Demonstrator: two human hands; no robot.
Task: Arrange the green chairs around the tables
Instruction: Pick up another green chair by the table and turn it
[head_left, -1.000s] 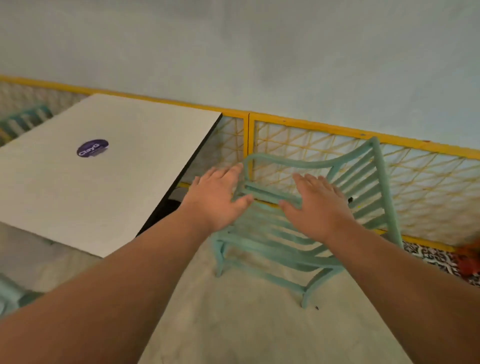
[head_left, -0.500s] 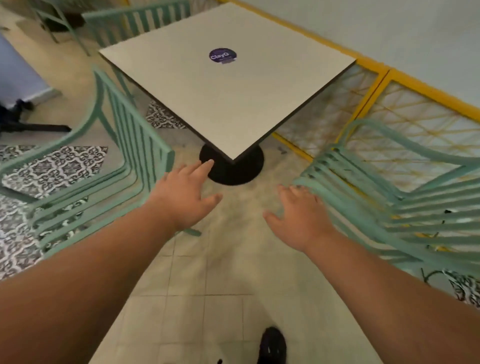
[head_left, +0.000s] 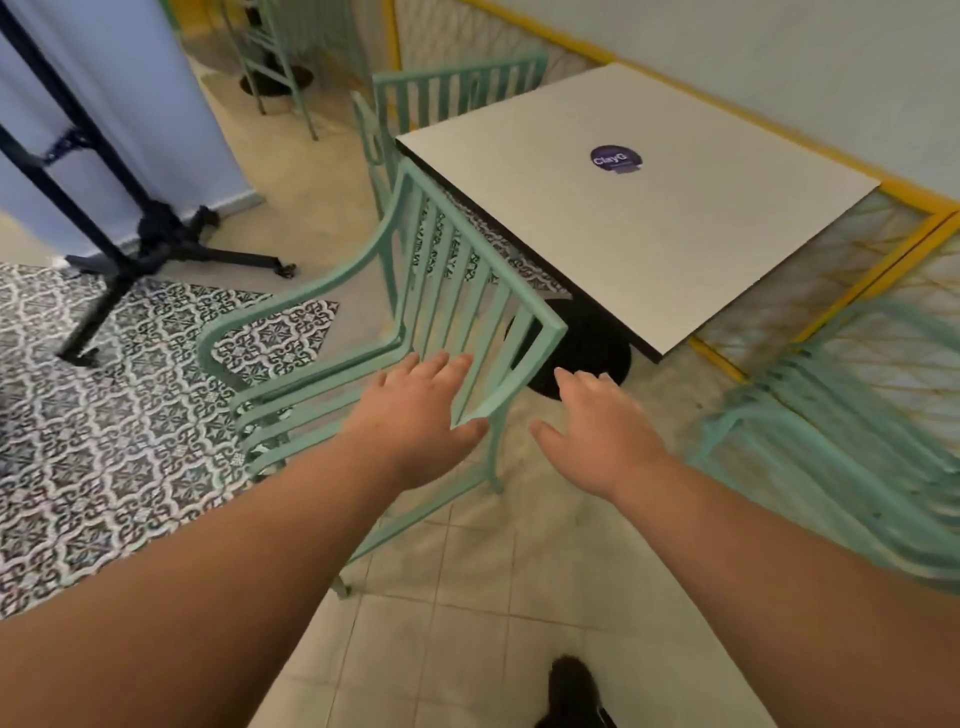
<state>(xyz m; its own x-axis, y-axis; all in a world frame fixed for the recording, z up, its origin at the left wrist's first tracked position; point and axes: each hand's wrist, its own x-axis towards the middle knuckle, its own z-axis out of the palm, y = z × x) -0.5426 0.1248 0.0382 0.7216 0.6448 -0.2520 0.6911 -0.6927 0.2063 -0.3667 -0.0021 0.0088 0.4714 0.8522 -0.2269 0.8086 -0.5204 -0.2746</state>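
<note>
The chair (head_left: 480, 244) stood beside the surface (head_left: 649, 223), its back rail running away from you. Your left hand (head_left: 415, 415) was nearer, fingers (head_left: 441, 364) straight at the back's near corner; your right hand (head_left: 597, 431) hung just right of it. Both were spread and empty.

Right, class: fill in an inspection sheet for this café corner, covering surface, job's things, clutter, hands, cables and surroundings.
Surface: white square table, purple round sticker on it.
Job's things: nearest green chair, back turned to the table; second green chair, blurred, right; third green chair beyond the table.
Clutter: nothing seen.
Hands: left hand open beside nearest chair's backrest, contact unclear; right hand open, empty.
Cables: nothing seen.
Surroundings: black wheeled stand, patterned floor tiles, yellow-framed lattice.
</note>
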